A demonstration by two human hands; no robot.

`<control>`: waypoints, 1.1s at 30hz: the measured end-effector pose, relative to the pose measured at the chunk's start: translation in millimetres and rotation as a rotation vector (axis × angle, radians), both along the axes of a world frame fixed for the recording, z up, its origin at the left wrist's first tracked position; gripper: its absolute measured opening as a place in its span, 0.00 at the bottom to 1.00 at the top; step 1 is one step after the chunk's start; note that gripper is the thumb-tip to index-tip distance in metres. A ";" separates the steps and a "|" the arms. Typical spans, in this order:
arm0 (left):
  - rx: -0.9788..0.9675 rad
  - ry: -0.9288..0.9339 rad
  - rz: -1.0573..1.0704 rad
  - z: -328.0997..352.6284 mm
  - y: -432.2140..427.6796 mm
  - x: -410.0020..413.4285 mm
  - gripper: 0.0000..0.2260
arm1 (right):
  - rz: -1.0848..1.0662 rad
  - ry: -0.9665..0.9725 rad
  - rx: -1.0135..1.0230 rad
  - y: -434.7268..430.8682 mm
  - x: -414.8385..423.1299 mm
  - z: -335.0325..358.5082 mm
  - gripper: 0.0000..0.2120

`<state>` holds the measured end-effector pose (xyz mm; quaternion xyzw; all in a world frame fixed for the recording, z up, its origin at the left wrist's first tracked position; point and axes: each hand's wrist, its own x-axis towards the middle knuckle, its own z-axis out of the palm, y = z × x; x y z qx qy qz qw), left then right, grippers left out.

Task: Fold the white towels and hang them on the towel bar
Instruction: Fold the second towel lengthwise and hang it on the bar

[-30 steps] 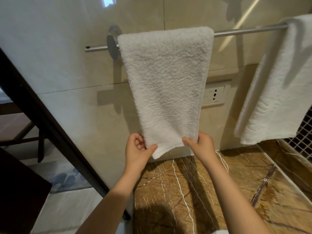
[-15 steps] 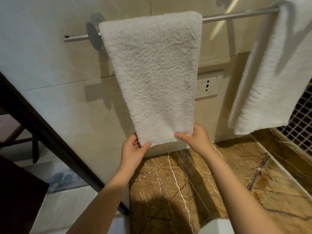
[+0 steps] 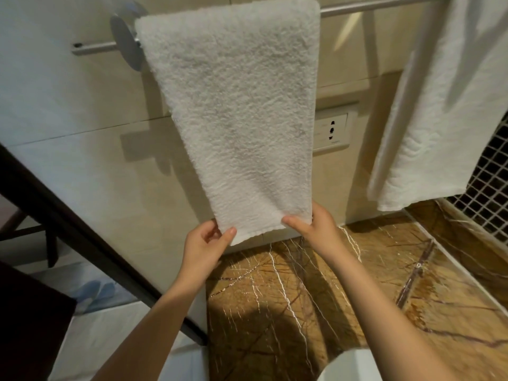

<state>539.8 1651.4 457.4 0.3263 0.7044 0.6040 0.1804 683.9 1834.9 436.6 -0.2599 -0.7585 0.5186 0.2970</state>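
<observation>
Little has shifted in 1 s: the left grip (image 3: 204, 251) and right grip (image 3: 316, 229) still pinch the bottom corners of the white towel (image 3: 242, 119), tugging it flat. It hangs over the towel bar (image 3: 371, 6), left of the 2nd towel (image 3: 439, 119); this hanging looks nearly done.

Two white towels are counted, a folded towel (image 3: 236, 119) and a second towel (image 3: 439, 105) at the right edge, both hung over the one towel bar (image 3: 371, 6), on which one round wall mount (image 3: 123, 34) is seen. Two hands are counted, the left hand (image 3: 203, 248) and the right hand (image 3: 316, 229). One socket plate (image 3: 331, 130) is counted on the wall, with three dark marks on it.
</observation>
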 end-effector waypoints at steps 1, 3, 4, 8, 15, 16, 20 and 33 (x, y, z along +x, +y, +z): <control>-0.005 0.020 0.006 0.5 -0.4 0.3 0.04 | -0.006 -0.001 0.028 -2.4 -0.5 -2.6 0.15; -0.017 0.048 0.019 0.9 0.2 0.3 0.02 | -0.030 -0.026 0.132 -6.2 -2.4 -3.3 0.15; -0.024 0.056 0.026 0.3 0.6 0.0 0.02 | -0.044 -0.032 0.183 -7.7 -3.3 -3.2 0.15; -0.035 0.048 0.047 -3.6 0.9 -1.6 0.06 | -0.093 -0.009 0.197 -10.9 -4.6 -4.1 0.13; 0.093 -0.178 -0.010 0.3 -0.1 1.3 0.12 | 0.027 -0.090 -0.425 -71.2 -23.6 -32.1 0.28; 0.081 -0.180 -0.015 2.0 -0.4 0.1 0.13 | 0.081 -0.044 -0.512 -82.4 -29.8 -31.5 0.28; -0.065 0.055 -0.022 11.3 -3.2 -11.4 0.06 | 0.103 0.262 -0.999 -110.0 -54.4 -13.3 0.25; 0.171 1.160 0.200 182.9 -45.7 -30.2 0.07 | 0.119 0.444 -1.236 -121.5 -71.9 -2.7 0.12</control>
